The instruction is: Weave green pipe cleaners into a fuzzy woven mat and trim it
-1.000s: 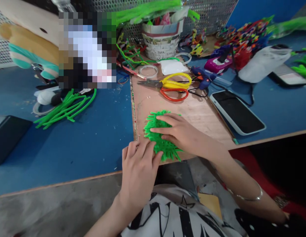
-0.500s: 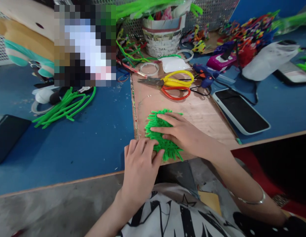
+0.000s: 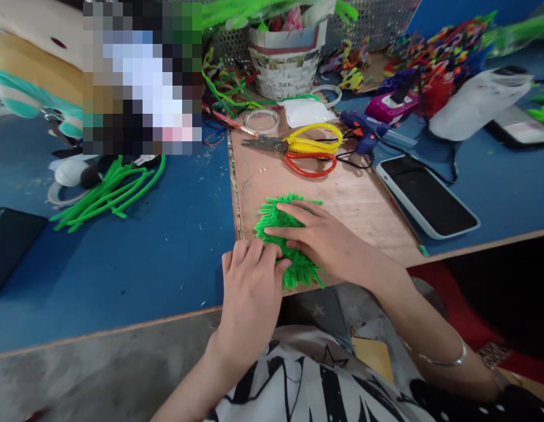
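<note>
A fuzzy green mat (image 3: 300,268) runs lengthwise up-down at centre — right hand (image 3: 331,243) spread open on it. Left hand (image 3: 252,290) curls at its lower left, grip unclear.

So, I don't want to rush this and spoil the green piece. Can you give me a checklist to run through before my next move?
1. Piece steadied: ok; the left hand touches the near left side of the green pipe-cleaner piece, the right hand spreads its fingers over it.
2. Ends even: not ok; they stick out at uneven lengths.
3. Piece well back from the table's near edge: not ok; some tips come close to it.
4. Scissors within view and uncovered: ok, just beyond the piece.
5. Glue gun cool: cannot tell.
6. Underside of the piece: cannot tell, it is hidden.
</note>
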A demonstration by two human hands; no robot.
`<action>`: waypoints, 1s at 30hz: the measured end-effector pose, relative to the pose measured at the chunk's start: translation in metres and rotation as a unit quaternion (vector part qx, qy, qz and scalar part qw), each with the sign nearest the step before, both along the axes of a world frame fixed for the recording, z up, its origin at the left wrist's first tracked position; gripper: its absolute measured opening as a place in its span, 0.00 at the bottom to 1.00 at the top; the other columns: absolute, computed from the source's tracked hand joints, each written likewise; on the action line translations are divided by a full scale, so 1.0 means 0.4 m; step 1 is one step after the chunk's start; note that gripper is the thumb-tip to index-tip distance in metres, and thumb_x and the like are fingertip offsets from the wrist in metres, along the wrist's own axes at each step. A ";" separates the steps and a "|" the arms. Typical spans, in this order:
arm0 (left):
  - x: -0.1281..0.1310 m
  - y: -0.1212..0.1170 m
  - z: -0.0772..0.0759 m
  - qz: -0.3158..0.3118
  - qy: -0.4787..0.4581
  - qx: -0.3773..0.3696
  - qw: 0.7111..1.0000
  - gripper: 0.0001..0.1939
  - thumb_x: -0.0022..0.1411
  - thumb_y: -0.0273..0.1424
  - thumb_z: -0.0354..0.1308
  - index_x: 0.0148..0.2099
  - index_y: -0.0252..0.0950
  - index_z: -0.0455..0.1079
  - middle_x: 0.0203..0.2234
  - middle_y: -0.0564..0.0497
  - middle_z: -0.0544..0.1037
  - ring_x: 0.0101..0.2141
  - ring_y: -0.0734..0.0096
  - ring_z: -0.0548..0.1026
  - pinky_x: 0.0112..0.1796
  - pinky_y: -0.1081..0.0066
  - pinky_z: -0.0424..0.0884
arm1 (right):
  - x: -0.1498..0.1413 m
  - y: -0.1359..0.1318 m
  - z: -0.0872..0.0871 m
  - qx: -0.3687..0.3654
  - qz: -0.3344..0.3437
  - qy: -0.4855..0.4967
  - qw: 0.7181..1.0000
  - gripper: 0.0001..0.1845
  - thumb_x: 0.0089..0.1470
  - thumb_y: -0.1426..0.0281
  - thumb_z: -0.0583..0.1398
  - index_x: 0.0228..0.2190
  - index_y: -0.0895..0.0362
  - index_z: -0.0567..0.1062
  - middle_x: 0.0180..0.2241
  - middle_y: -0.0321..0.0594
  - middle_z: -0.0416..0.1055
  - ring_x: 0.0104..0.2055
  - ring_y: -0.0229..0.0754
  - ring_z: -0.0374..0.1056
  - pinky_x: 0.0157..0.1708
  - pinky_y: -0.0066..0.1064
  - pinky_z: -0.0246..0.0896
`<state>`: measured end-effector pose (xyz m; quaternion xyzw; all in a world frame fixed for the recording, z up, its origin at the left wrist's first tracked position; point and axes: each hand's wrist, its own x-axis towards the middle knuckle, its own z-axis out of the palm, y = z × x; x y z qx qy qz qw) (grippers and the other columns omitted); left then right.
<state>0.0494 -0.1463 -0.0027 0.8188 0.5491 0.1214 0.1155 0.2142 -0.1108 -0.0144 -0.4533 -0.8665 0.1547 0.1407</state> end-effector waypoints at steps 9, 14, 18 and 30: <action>0.005 -0.003 -0.002 -0.007 0.004 0.005 1.000 0.06 0.63 0.27 0.50 0.32 0.36 0.65 0.29 0.49 0.71 0.34 0.61 0.62 0.34 0.62 0.57 | -0.004 -0.004 0.004 -0.005 -0.014 -0.004 1.000 0.20 0.59 0.73 0.50 0.50 0.45 0.70 0.61 0.38 0.54 0.63 0.48 0.47 0.57 0.47 0.50; 0.011 -0.001 -0.001 -0.004 0.015 0.010 1.000 0.06 0.62 0.25 0.51 0.32 0.36 0.65 0.28 0.49 0.71 0.34 0.61 0.63 0.33 0.63 0.56 | -0.007 -0.005 0.003 -0.013 -0.019 -0.010 1.000 0.20 0.59 0.71 0.51 0.50 0.44 0.70 0.61 0.37 0.53 0.63 0.48 0.47 0.57 0.48 0.49; 0.005 -0.011 -0.002 -0.001 -0.001 0.012 1.000 0.06 0.63 0.26 0.50 0.33 0.36 0.66 0.29 0.49 0.71 0.33 0.62 0.63 0.33 0.63 0.57 | -0.007 -0.007 -0.003 -0.006 -0.024 -0.007 1.000 0.20 0.59 0.71 0.51 0.50 0.44 0.70 0.61 0.38 0.54 0.62 0.49 0.48 0.57 0.49 0.50; -0.056 0.022 0.011 -0.007 -0.032 -0.013 0.999 0.09 0.62 0.25 0.51 0.34 0.37 0.72 0.30 0.51 0.77 0.33 0.63 0.67 0.35 0.63 0.61 | 0.000 0.002 -0.007 0.008 -0.011 -0.028 1.000 0.20 0.60 0.70 0.50 0.50 0.42 0.70 0.60 0.38 0.55 0.60 0.52 0.50 0.53 0.52 0.52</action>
